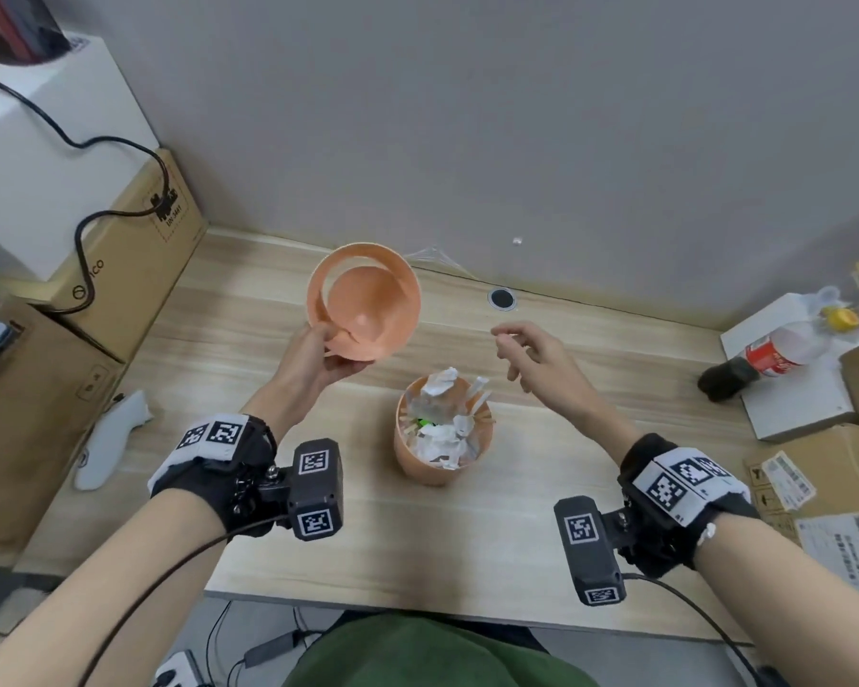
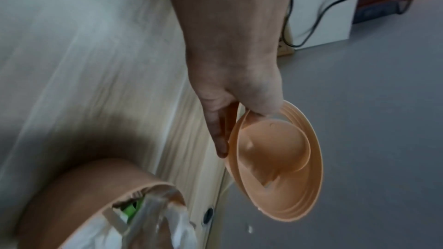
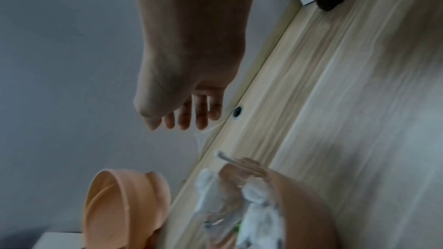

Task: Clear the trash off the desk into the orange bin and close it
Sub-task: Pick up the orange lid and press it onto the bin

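Note:
The orange bin (image 1: 417, 468) stands uncovered in the middle of the wooden desk (image 1: 541, 538), stuffed with crumpled white paper (image 1: 442, 438), clear plastic and a green scrap. My left hand (image 1: 318, 354) holds the bin's orange lid (image 1: 368, 304) by its rim, raised above the desk to the bin's upper left, its hollow underside facing me. The lid (image 2: 275, 158) is gripped between thumb and fingers in the left wrist view. My right hand (image 1: 526, 354) hovers empty above and right of the bin (image 3: 299, 205), fingers loosely spread.
Cardboard boxes (image 1: 135, 270) and a black cable stand at the left, with a white handheld device (image 1: 105, 438) on the desk's left edge. A soda bottle (image 1: 769, 354) lies on a white box at the right, beside more cardboard. A cable hole (image 1: 502, 298) sits by the wall.

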Tool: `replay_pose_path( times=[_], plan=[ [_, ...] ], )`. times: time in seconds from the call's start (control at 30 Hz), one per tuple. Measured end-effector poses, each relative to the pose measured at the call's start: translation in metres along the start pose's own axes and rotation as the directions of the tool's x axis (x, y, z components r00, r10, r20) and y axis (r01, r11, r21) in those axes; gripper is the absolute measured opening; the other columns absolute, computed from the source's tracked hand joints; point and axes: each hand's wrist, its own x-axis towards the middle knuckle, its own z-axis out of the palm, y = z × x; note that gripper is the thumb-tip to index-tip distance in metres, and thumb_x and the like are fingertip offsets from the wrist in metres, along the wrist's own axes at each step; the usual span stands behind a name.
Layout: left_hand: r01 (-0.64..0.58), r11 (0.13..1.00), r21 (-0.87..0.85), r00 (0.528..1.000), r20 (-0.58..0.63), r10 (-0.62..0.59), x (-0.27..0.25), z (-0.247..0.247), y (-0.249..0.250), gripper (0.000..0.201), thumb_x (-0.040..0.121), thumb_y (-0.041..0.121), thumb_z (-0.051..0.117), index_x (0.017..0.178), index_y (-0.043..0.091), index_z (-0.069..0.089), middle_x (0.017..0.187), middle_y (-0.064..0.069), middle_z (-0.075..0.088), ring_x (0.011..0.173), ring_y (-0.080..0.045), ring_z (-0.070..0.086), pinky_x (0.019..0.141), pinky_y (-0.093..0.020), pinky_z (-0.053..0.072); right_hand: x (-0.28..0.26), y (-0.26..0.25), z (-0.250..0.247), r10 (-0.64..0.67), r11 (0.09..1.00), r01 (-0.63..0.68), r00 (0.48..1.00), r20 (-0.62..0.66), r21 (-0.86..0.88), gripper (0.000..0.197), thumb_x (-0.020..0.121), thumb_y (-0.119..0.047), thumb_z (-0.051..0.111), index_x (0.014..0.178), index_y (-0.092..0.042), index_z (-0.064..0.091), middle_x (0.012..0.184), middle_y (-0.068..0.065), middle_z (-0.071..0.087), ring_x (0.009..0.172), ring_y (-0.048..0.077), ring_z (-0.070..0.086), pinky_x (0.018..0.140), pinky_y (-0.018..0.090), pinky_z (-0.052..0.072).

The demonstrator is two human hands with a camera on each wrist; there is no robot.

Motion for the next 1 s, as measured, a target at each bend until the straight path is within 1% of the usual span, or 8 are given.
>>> replay_pose_path(
  times=[0.13, 0.23, 0.33, 0.5, 0.6, 0.7, 0.8, 1.0],
  plan=[
    [-0.047, 0.996, 0.076, 0.985, 0.172, 0.033, -0.02, 0.024, 0.013, 0.018, 0.099, 0.011, 0.04, 0.109, 0.014, 0.055, 0.107, -0.013, 0.059, 0.089, -0.025, 0.063, 0.079, -0.04, 0.057, -0.003, -0.036, 0.003, 0.046, 0.997, -0.057, 0.974, 0.223, 0.045, 0.06, 0.092, -0.056, 0.044, 0.143, -0.026, 0.031, 0.129, -0.005, 0.051, 0.104, 0.013, 0.062, 0.079, 0.032, 0.056],
    [-0.1, 0.981, 0.166, 0.942, 0.332, 0.04, -0.033, 0.036, 0.016, 0.02, 0.098, 0.023, 0.054, 0.116, 0.018, 0.06, 0.108, -0.008, 0.069, 0.095, -0.021, 0.068, 0.082, -0.037, 0.058, -0.01, -0.046, 0.006, 0.006, 0.997, -0.024, 0.971, 0.237, 0.07, 0.053, 0.092, -0.045, 0.052, 0.138, -0.024, 0.035, 0.122, -0.003, 0.056, 0.102, 0.015, 0.063, 0.076, 0.038, 0.059],
    [-0.208, 0.917, 0.34, 0.929, 0.362, 0.076, -0.04, 0.047, 0.014, 0.018, 0.094, 0.028, 0.063, 0.111, 0.023, 0.063, 0.103, -0.001, 0.073, 0.094, -0.016, 0.069, 0.077, -0.029, 0.057, -0.022, -0.045, 0.002, -0.025, 0.995, 0.004, 0.977, 0.21, 0.101, 0.05, 0.092, -0.031, 0.058, 0.136, -0.027, 0.036, 0.121, -0.003, 0.055, 0.104, 0.02, 0.062, 0.074, 0.041, 0.06],
    [-0.374, 0.78, 0.501, 0.899, 0.402, 0.173, -0.043, 0.062, 0.017, 0.013, 0.094, 0.026, 0.062, 0.102, 0.019, 0.069, 0.104, -0.003, 0.073, 0.097, -0.016, 0.066, 0.075, -0.024, 0.051, -0.047, -0.035, -0.024, 0.021, 0.937, -0.155, 0.92, 0.391, 0.314, 0.045, 0.092, -0.051, 0.047, 0.132, -0.03, 0.043, 0.118, 0.014, 0.057, 0.096, 0.031, 0.066, 0.086, 0.048, 0.056],
    [-0.481, 0.713, 0.51, 0.834, 0.516, 0.194, -0.047, 0.078, 0.023, 0.014, 0.096, 0.02, 0.059, 0.105, 0.019, 0.069, 0.106, -0.003, 0.073, 0.097, -0.015, 0.067, 0.077, -0.023, 0.054, -0.057, -0.03, -0.04, 0.085, 0.801, -0.31, 0.906, 0.414, 0.513, 0.066, 0.088, -0.069, 0.025, 0.129, -0.026, 0.054, 0.113, 0.015, 0.058, 0.097, 0.035, 0.064, 0.082, 0.05, 0.055],
    [-0.605, 0.613, 0.508, 0.736, 0.652, 0.185, -0.049, 0.098, 0.026, 0.027, 0.096, 0.023, 0.052, 0.117, 0.016, 0.067, 0.115, -0.005, 0.072, 0.111, -0.021, 0.065, 0.093, -0.042, 0.053, -0.063, -0.026, -0.05, 0.135, 0.793, -0.343, 0.905, 0.403, 0.504, 0.074, 0.086, -0.075, 0.017, 0.127, -0.029, 0.057, 0.121, 0.014, 0.062, 0.11, 0.038, 0.061, 0.085, 0.058, 0.053],
    [-0.69, 0.515, 0.509, 0.672, 0.715, 0.193, -0.048, 0.117, 0.025, 0.03, 0.096, 0.022, 0.048, 0.115, 0.013, 0.069, 0.114, -0.004, 0.073, 0.111, -0.023, 0.065, 0.094, -0.049, 0.05, -0.067, -0.022, -0.058, 0.171, 0.745, -0.38, 0.903, 0.393, 0.548, 0.069, 0.087, -0.073, 0.023, 0.125, -0.028, 0.059, 0.131, 0.017, 0.058, 0.117, 0.038, 0.058, 0.085, 0.062, 0.051],
    [-0.773, 0.51, 0.377, 0.534, 0.821, 0.203, -0.041, 0.133, 0.028, 0.033, 0.1, 0.011, 0.052, 0.129, 0.022, 0.065, 0.129, 0.005, 0.066, 0.122, -0.01, 0.058, 0.103, -0.035, 0.046, -0.061, -0.017, -0.064, 0.14, 0.741, -0.378, 0.895, 0.423, 0.555, 0.047, 0.091, -0.058, 0.044, 0.123, -0.028, 0.06, 0.115, 0.01, 0.065, 0.101, 0.031, 0.063, 0.088, 0.063, 0.049]
  ],
)
